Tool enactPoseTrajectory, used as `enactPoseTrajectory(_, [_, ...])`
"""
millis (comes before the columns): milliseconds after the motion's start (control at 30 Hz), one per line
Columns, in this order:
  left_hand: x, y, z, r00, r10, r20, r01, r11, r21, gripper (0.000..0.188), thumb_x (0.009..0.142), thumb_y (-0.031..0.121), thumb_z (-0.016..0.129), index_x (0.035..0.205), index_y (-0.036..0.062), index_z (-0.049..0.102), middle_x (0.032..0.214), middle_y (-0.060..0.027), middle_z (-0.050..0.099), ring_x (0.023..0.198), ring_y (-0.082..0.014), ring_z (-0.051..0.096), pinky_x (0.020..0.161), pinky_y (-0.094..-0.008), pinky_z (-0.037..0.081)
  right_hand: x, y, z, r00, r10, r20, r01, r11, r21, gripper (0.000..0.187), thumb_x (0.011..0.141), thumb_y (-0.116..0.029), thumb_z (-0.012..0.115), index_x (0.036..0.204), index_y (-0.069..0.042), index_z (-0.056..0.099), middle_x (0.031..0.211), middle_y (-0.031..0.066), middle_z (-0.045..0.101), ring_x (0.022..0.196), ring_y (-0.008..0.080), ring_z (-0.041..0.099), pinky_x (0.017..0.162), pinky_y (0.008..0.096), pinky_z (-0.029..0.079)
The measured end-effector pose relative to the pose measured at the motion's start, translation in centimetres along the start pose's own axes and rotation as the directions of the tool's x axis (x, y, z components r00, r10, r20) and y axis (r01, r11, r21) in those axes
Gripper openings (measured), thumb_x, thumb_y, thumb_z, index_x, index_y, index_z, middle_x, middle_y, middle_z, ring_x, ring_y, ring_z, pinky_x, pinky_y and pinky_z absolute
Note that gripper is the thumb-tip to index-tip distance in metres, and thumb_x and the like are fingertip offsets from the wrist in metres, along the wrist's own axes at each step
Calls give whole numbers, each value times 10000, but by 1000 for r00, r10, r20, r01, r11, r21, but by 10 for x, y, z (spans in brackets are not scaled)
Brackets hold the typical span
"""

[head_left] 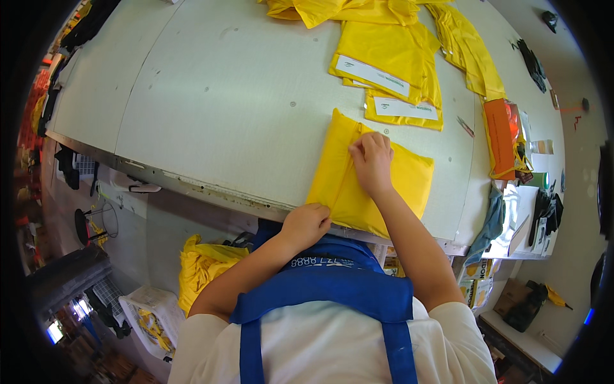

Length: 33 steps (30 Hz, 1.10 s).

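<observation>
A puffy, folded yellow fabric bundle [404,185] lies at the table's near edge, with a fold line running along its left part. At its near left corner my left hand [307,225] is closed, fingertips pressed together on the fabric. My right hand [373,160] is closed in a pinch on the far end of the fold line. Its fingers cover the small bit of fabric they grip. Just beyond the bundle lie flat yellow pieces [387,54] with white printed labels.
The pale metal table [217,102] spreads to the left. Right of the bundle are small snips [465,127] and an orange box [499,139]. More yellow fabric [470,51] trails along the far right. Below the table, yellow fabric [201,265] hangs near a white crate [150,313].
</observation>
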State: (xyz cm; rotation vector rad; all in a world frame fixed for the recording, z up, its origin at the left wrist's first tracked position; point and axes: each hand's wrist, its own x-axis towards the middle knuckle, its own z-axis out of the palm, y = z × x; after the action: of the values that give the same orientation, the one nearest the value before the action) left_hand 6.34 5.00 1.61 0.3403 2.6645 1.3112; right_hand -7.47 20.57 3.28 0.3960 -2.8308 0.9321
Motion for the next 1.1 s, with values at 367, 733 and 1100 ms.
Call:
enactPoseTrajectory(367, [39, -41, 3, 903, -414, -117, 308, 812, -496, 473, 862, 253, 620, 1217, -23, 473, 1055, -173, 592, 967, -235, 590, 814, -330, 466, -44, -8, -15, 992, 113, 51, -114, 993, 21, 403, 775, -225, 669, 1098, -29, 529, 947, 193, 546, 893, 375, 536, 778, 449, 443])
enactPoseTrajectory(733, [92, 181, 8, 402, 714, 573, -206, 680, -704, 764, 830, 420, 630, 1438, 90, 306, 1526, -207, 73, 1413, -329, 110, 1116, -409, 164, -209, -59, -234, 752, 631, -192, -551, 761, 342, 1165, 558, -390, 876, 1393, 51, 193, 1312, 262, 429, 1243, 362, 430, 1039, 379, 341])
enactPoseTrajectory(1100, [69, 208, 113, -58, 570, 820, -265, 783, -563, 711, 819, 247, 649, 1431, 120, 311, 1505, -162, 184, 1339, -322, 299, 1035, -397, 341, -479, 16, -238, -132, 908, -397, -123, 382, 916, 432, 781, -27, 554, 1200, 46, 478, 1024, 117, 605, 823, 165, 630, 721, 262, 526])
